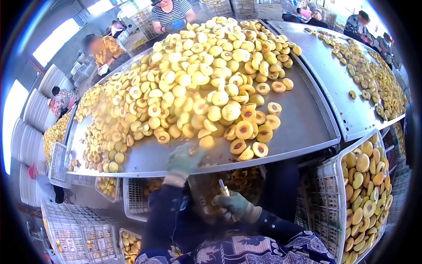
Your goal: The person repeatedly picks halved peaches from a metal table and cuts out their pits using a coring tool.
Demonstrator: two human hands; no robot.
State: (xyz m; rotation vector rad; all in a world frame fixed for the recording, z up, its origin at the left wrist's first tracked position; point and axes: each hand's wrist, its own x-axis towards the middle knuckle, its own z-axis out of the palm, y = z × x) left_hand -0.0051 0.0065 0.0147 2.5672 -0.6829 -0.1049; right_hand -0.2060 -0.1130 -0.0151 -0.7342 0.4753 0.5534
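My left hand [183, 159], in a green glove, is over the near edge of the metal table [303, 127]. Its fingers are blurred and close to a yellow peach half [206, 142]; whether they grip it is unclear. My right hand [237, 207], also gloved, is in front of my lap below the table edge. It is closed around a short tool with a pale handle and a metal tip [223, 187], pointing up. A large heap of halved peaches [184, 83] covers much of the table, several cut faces showing brown centres.
A crate of peach halves [365, 193] stands at my right. Below the table is a container [250, 182] with dark scraps. Stacked crates [81, 231] are at lower left. A second table [351, 99] holds more halves. Several people work around, one in a striped shirt [171, 15] opposite.
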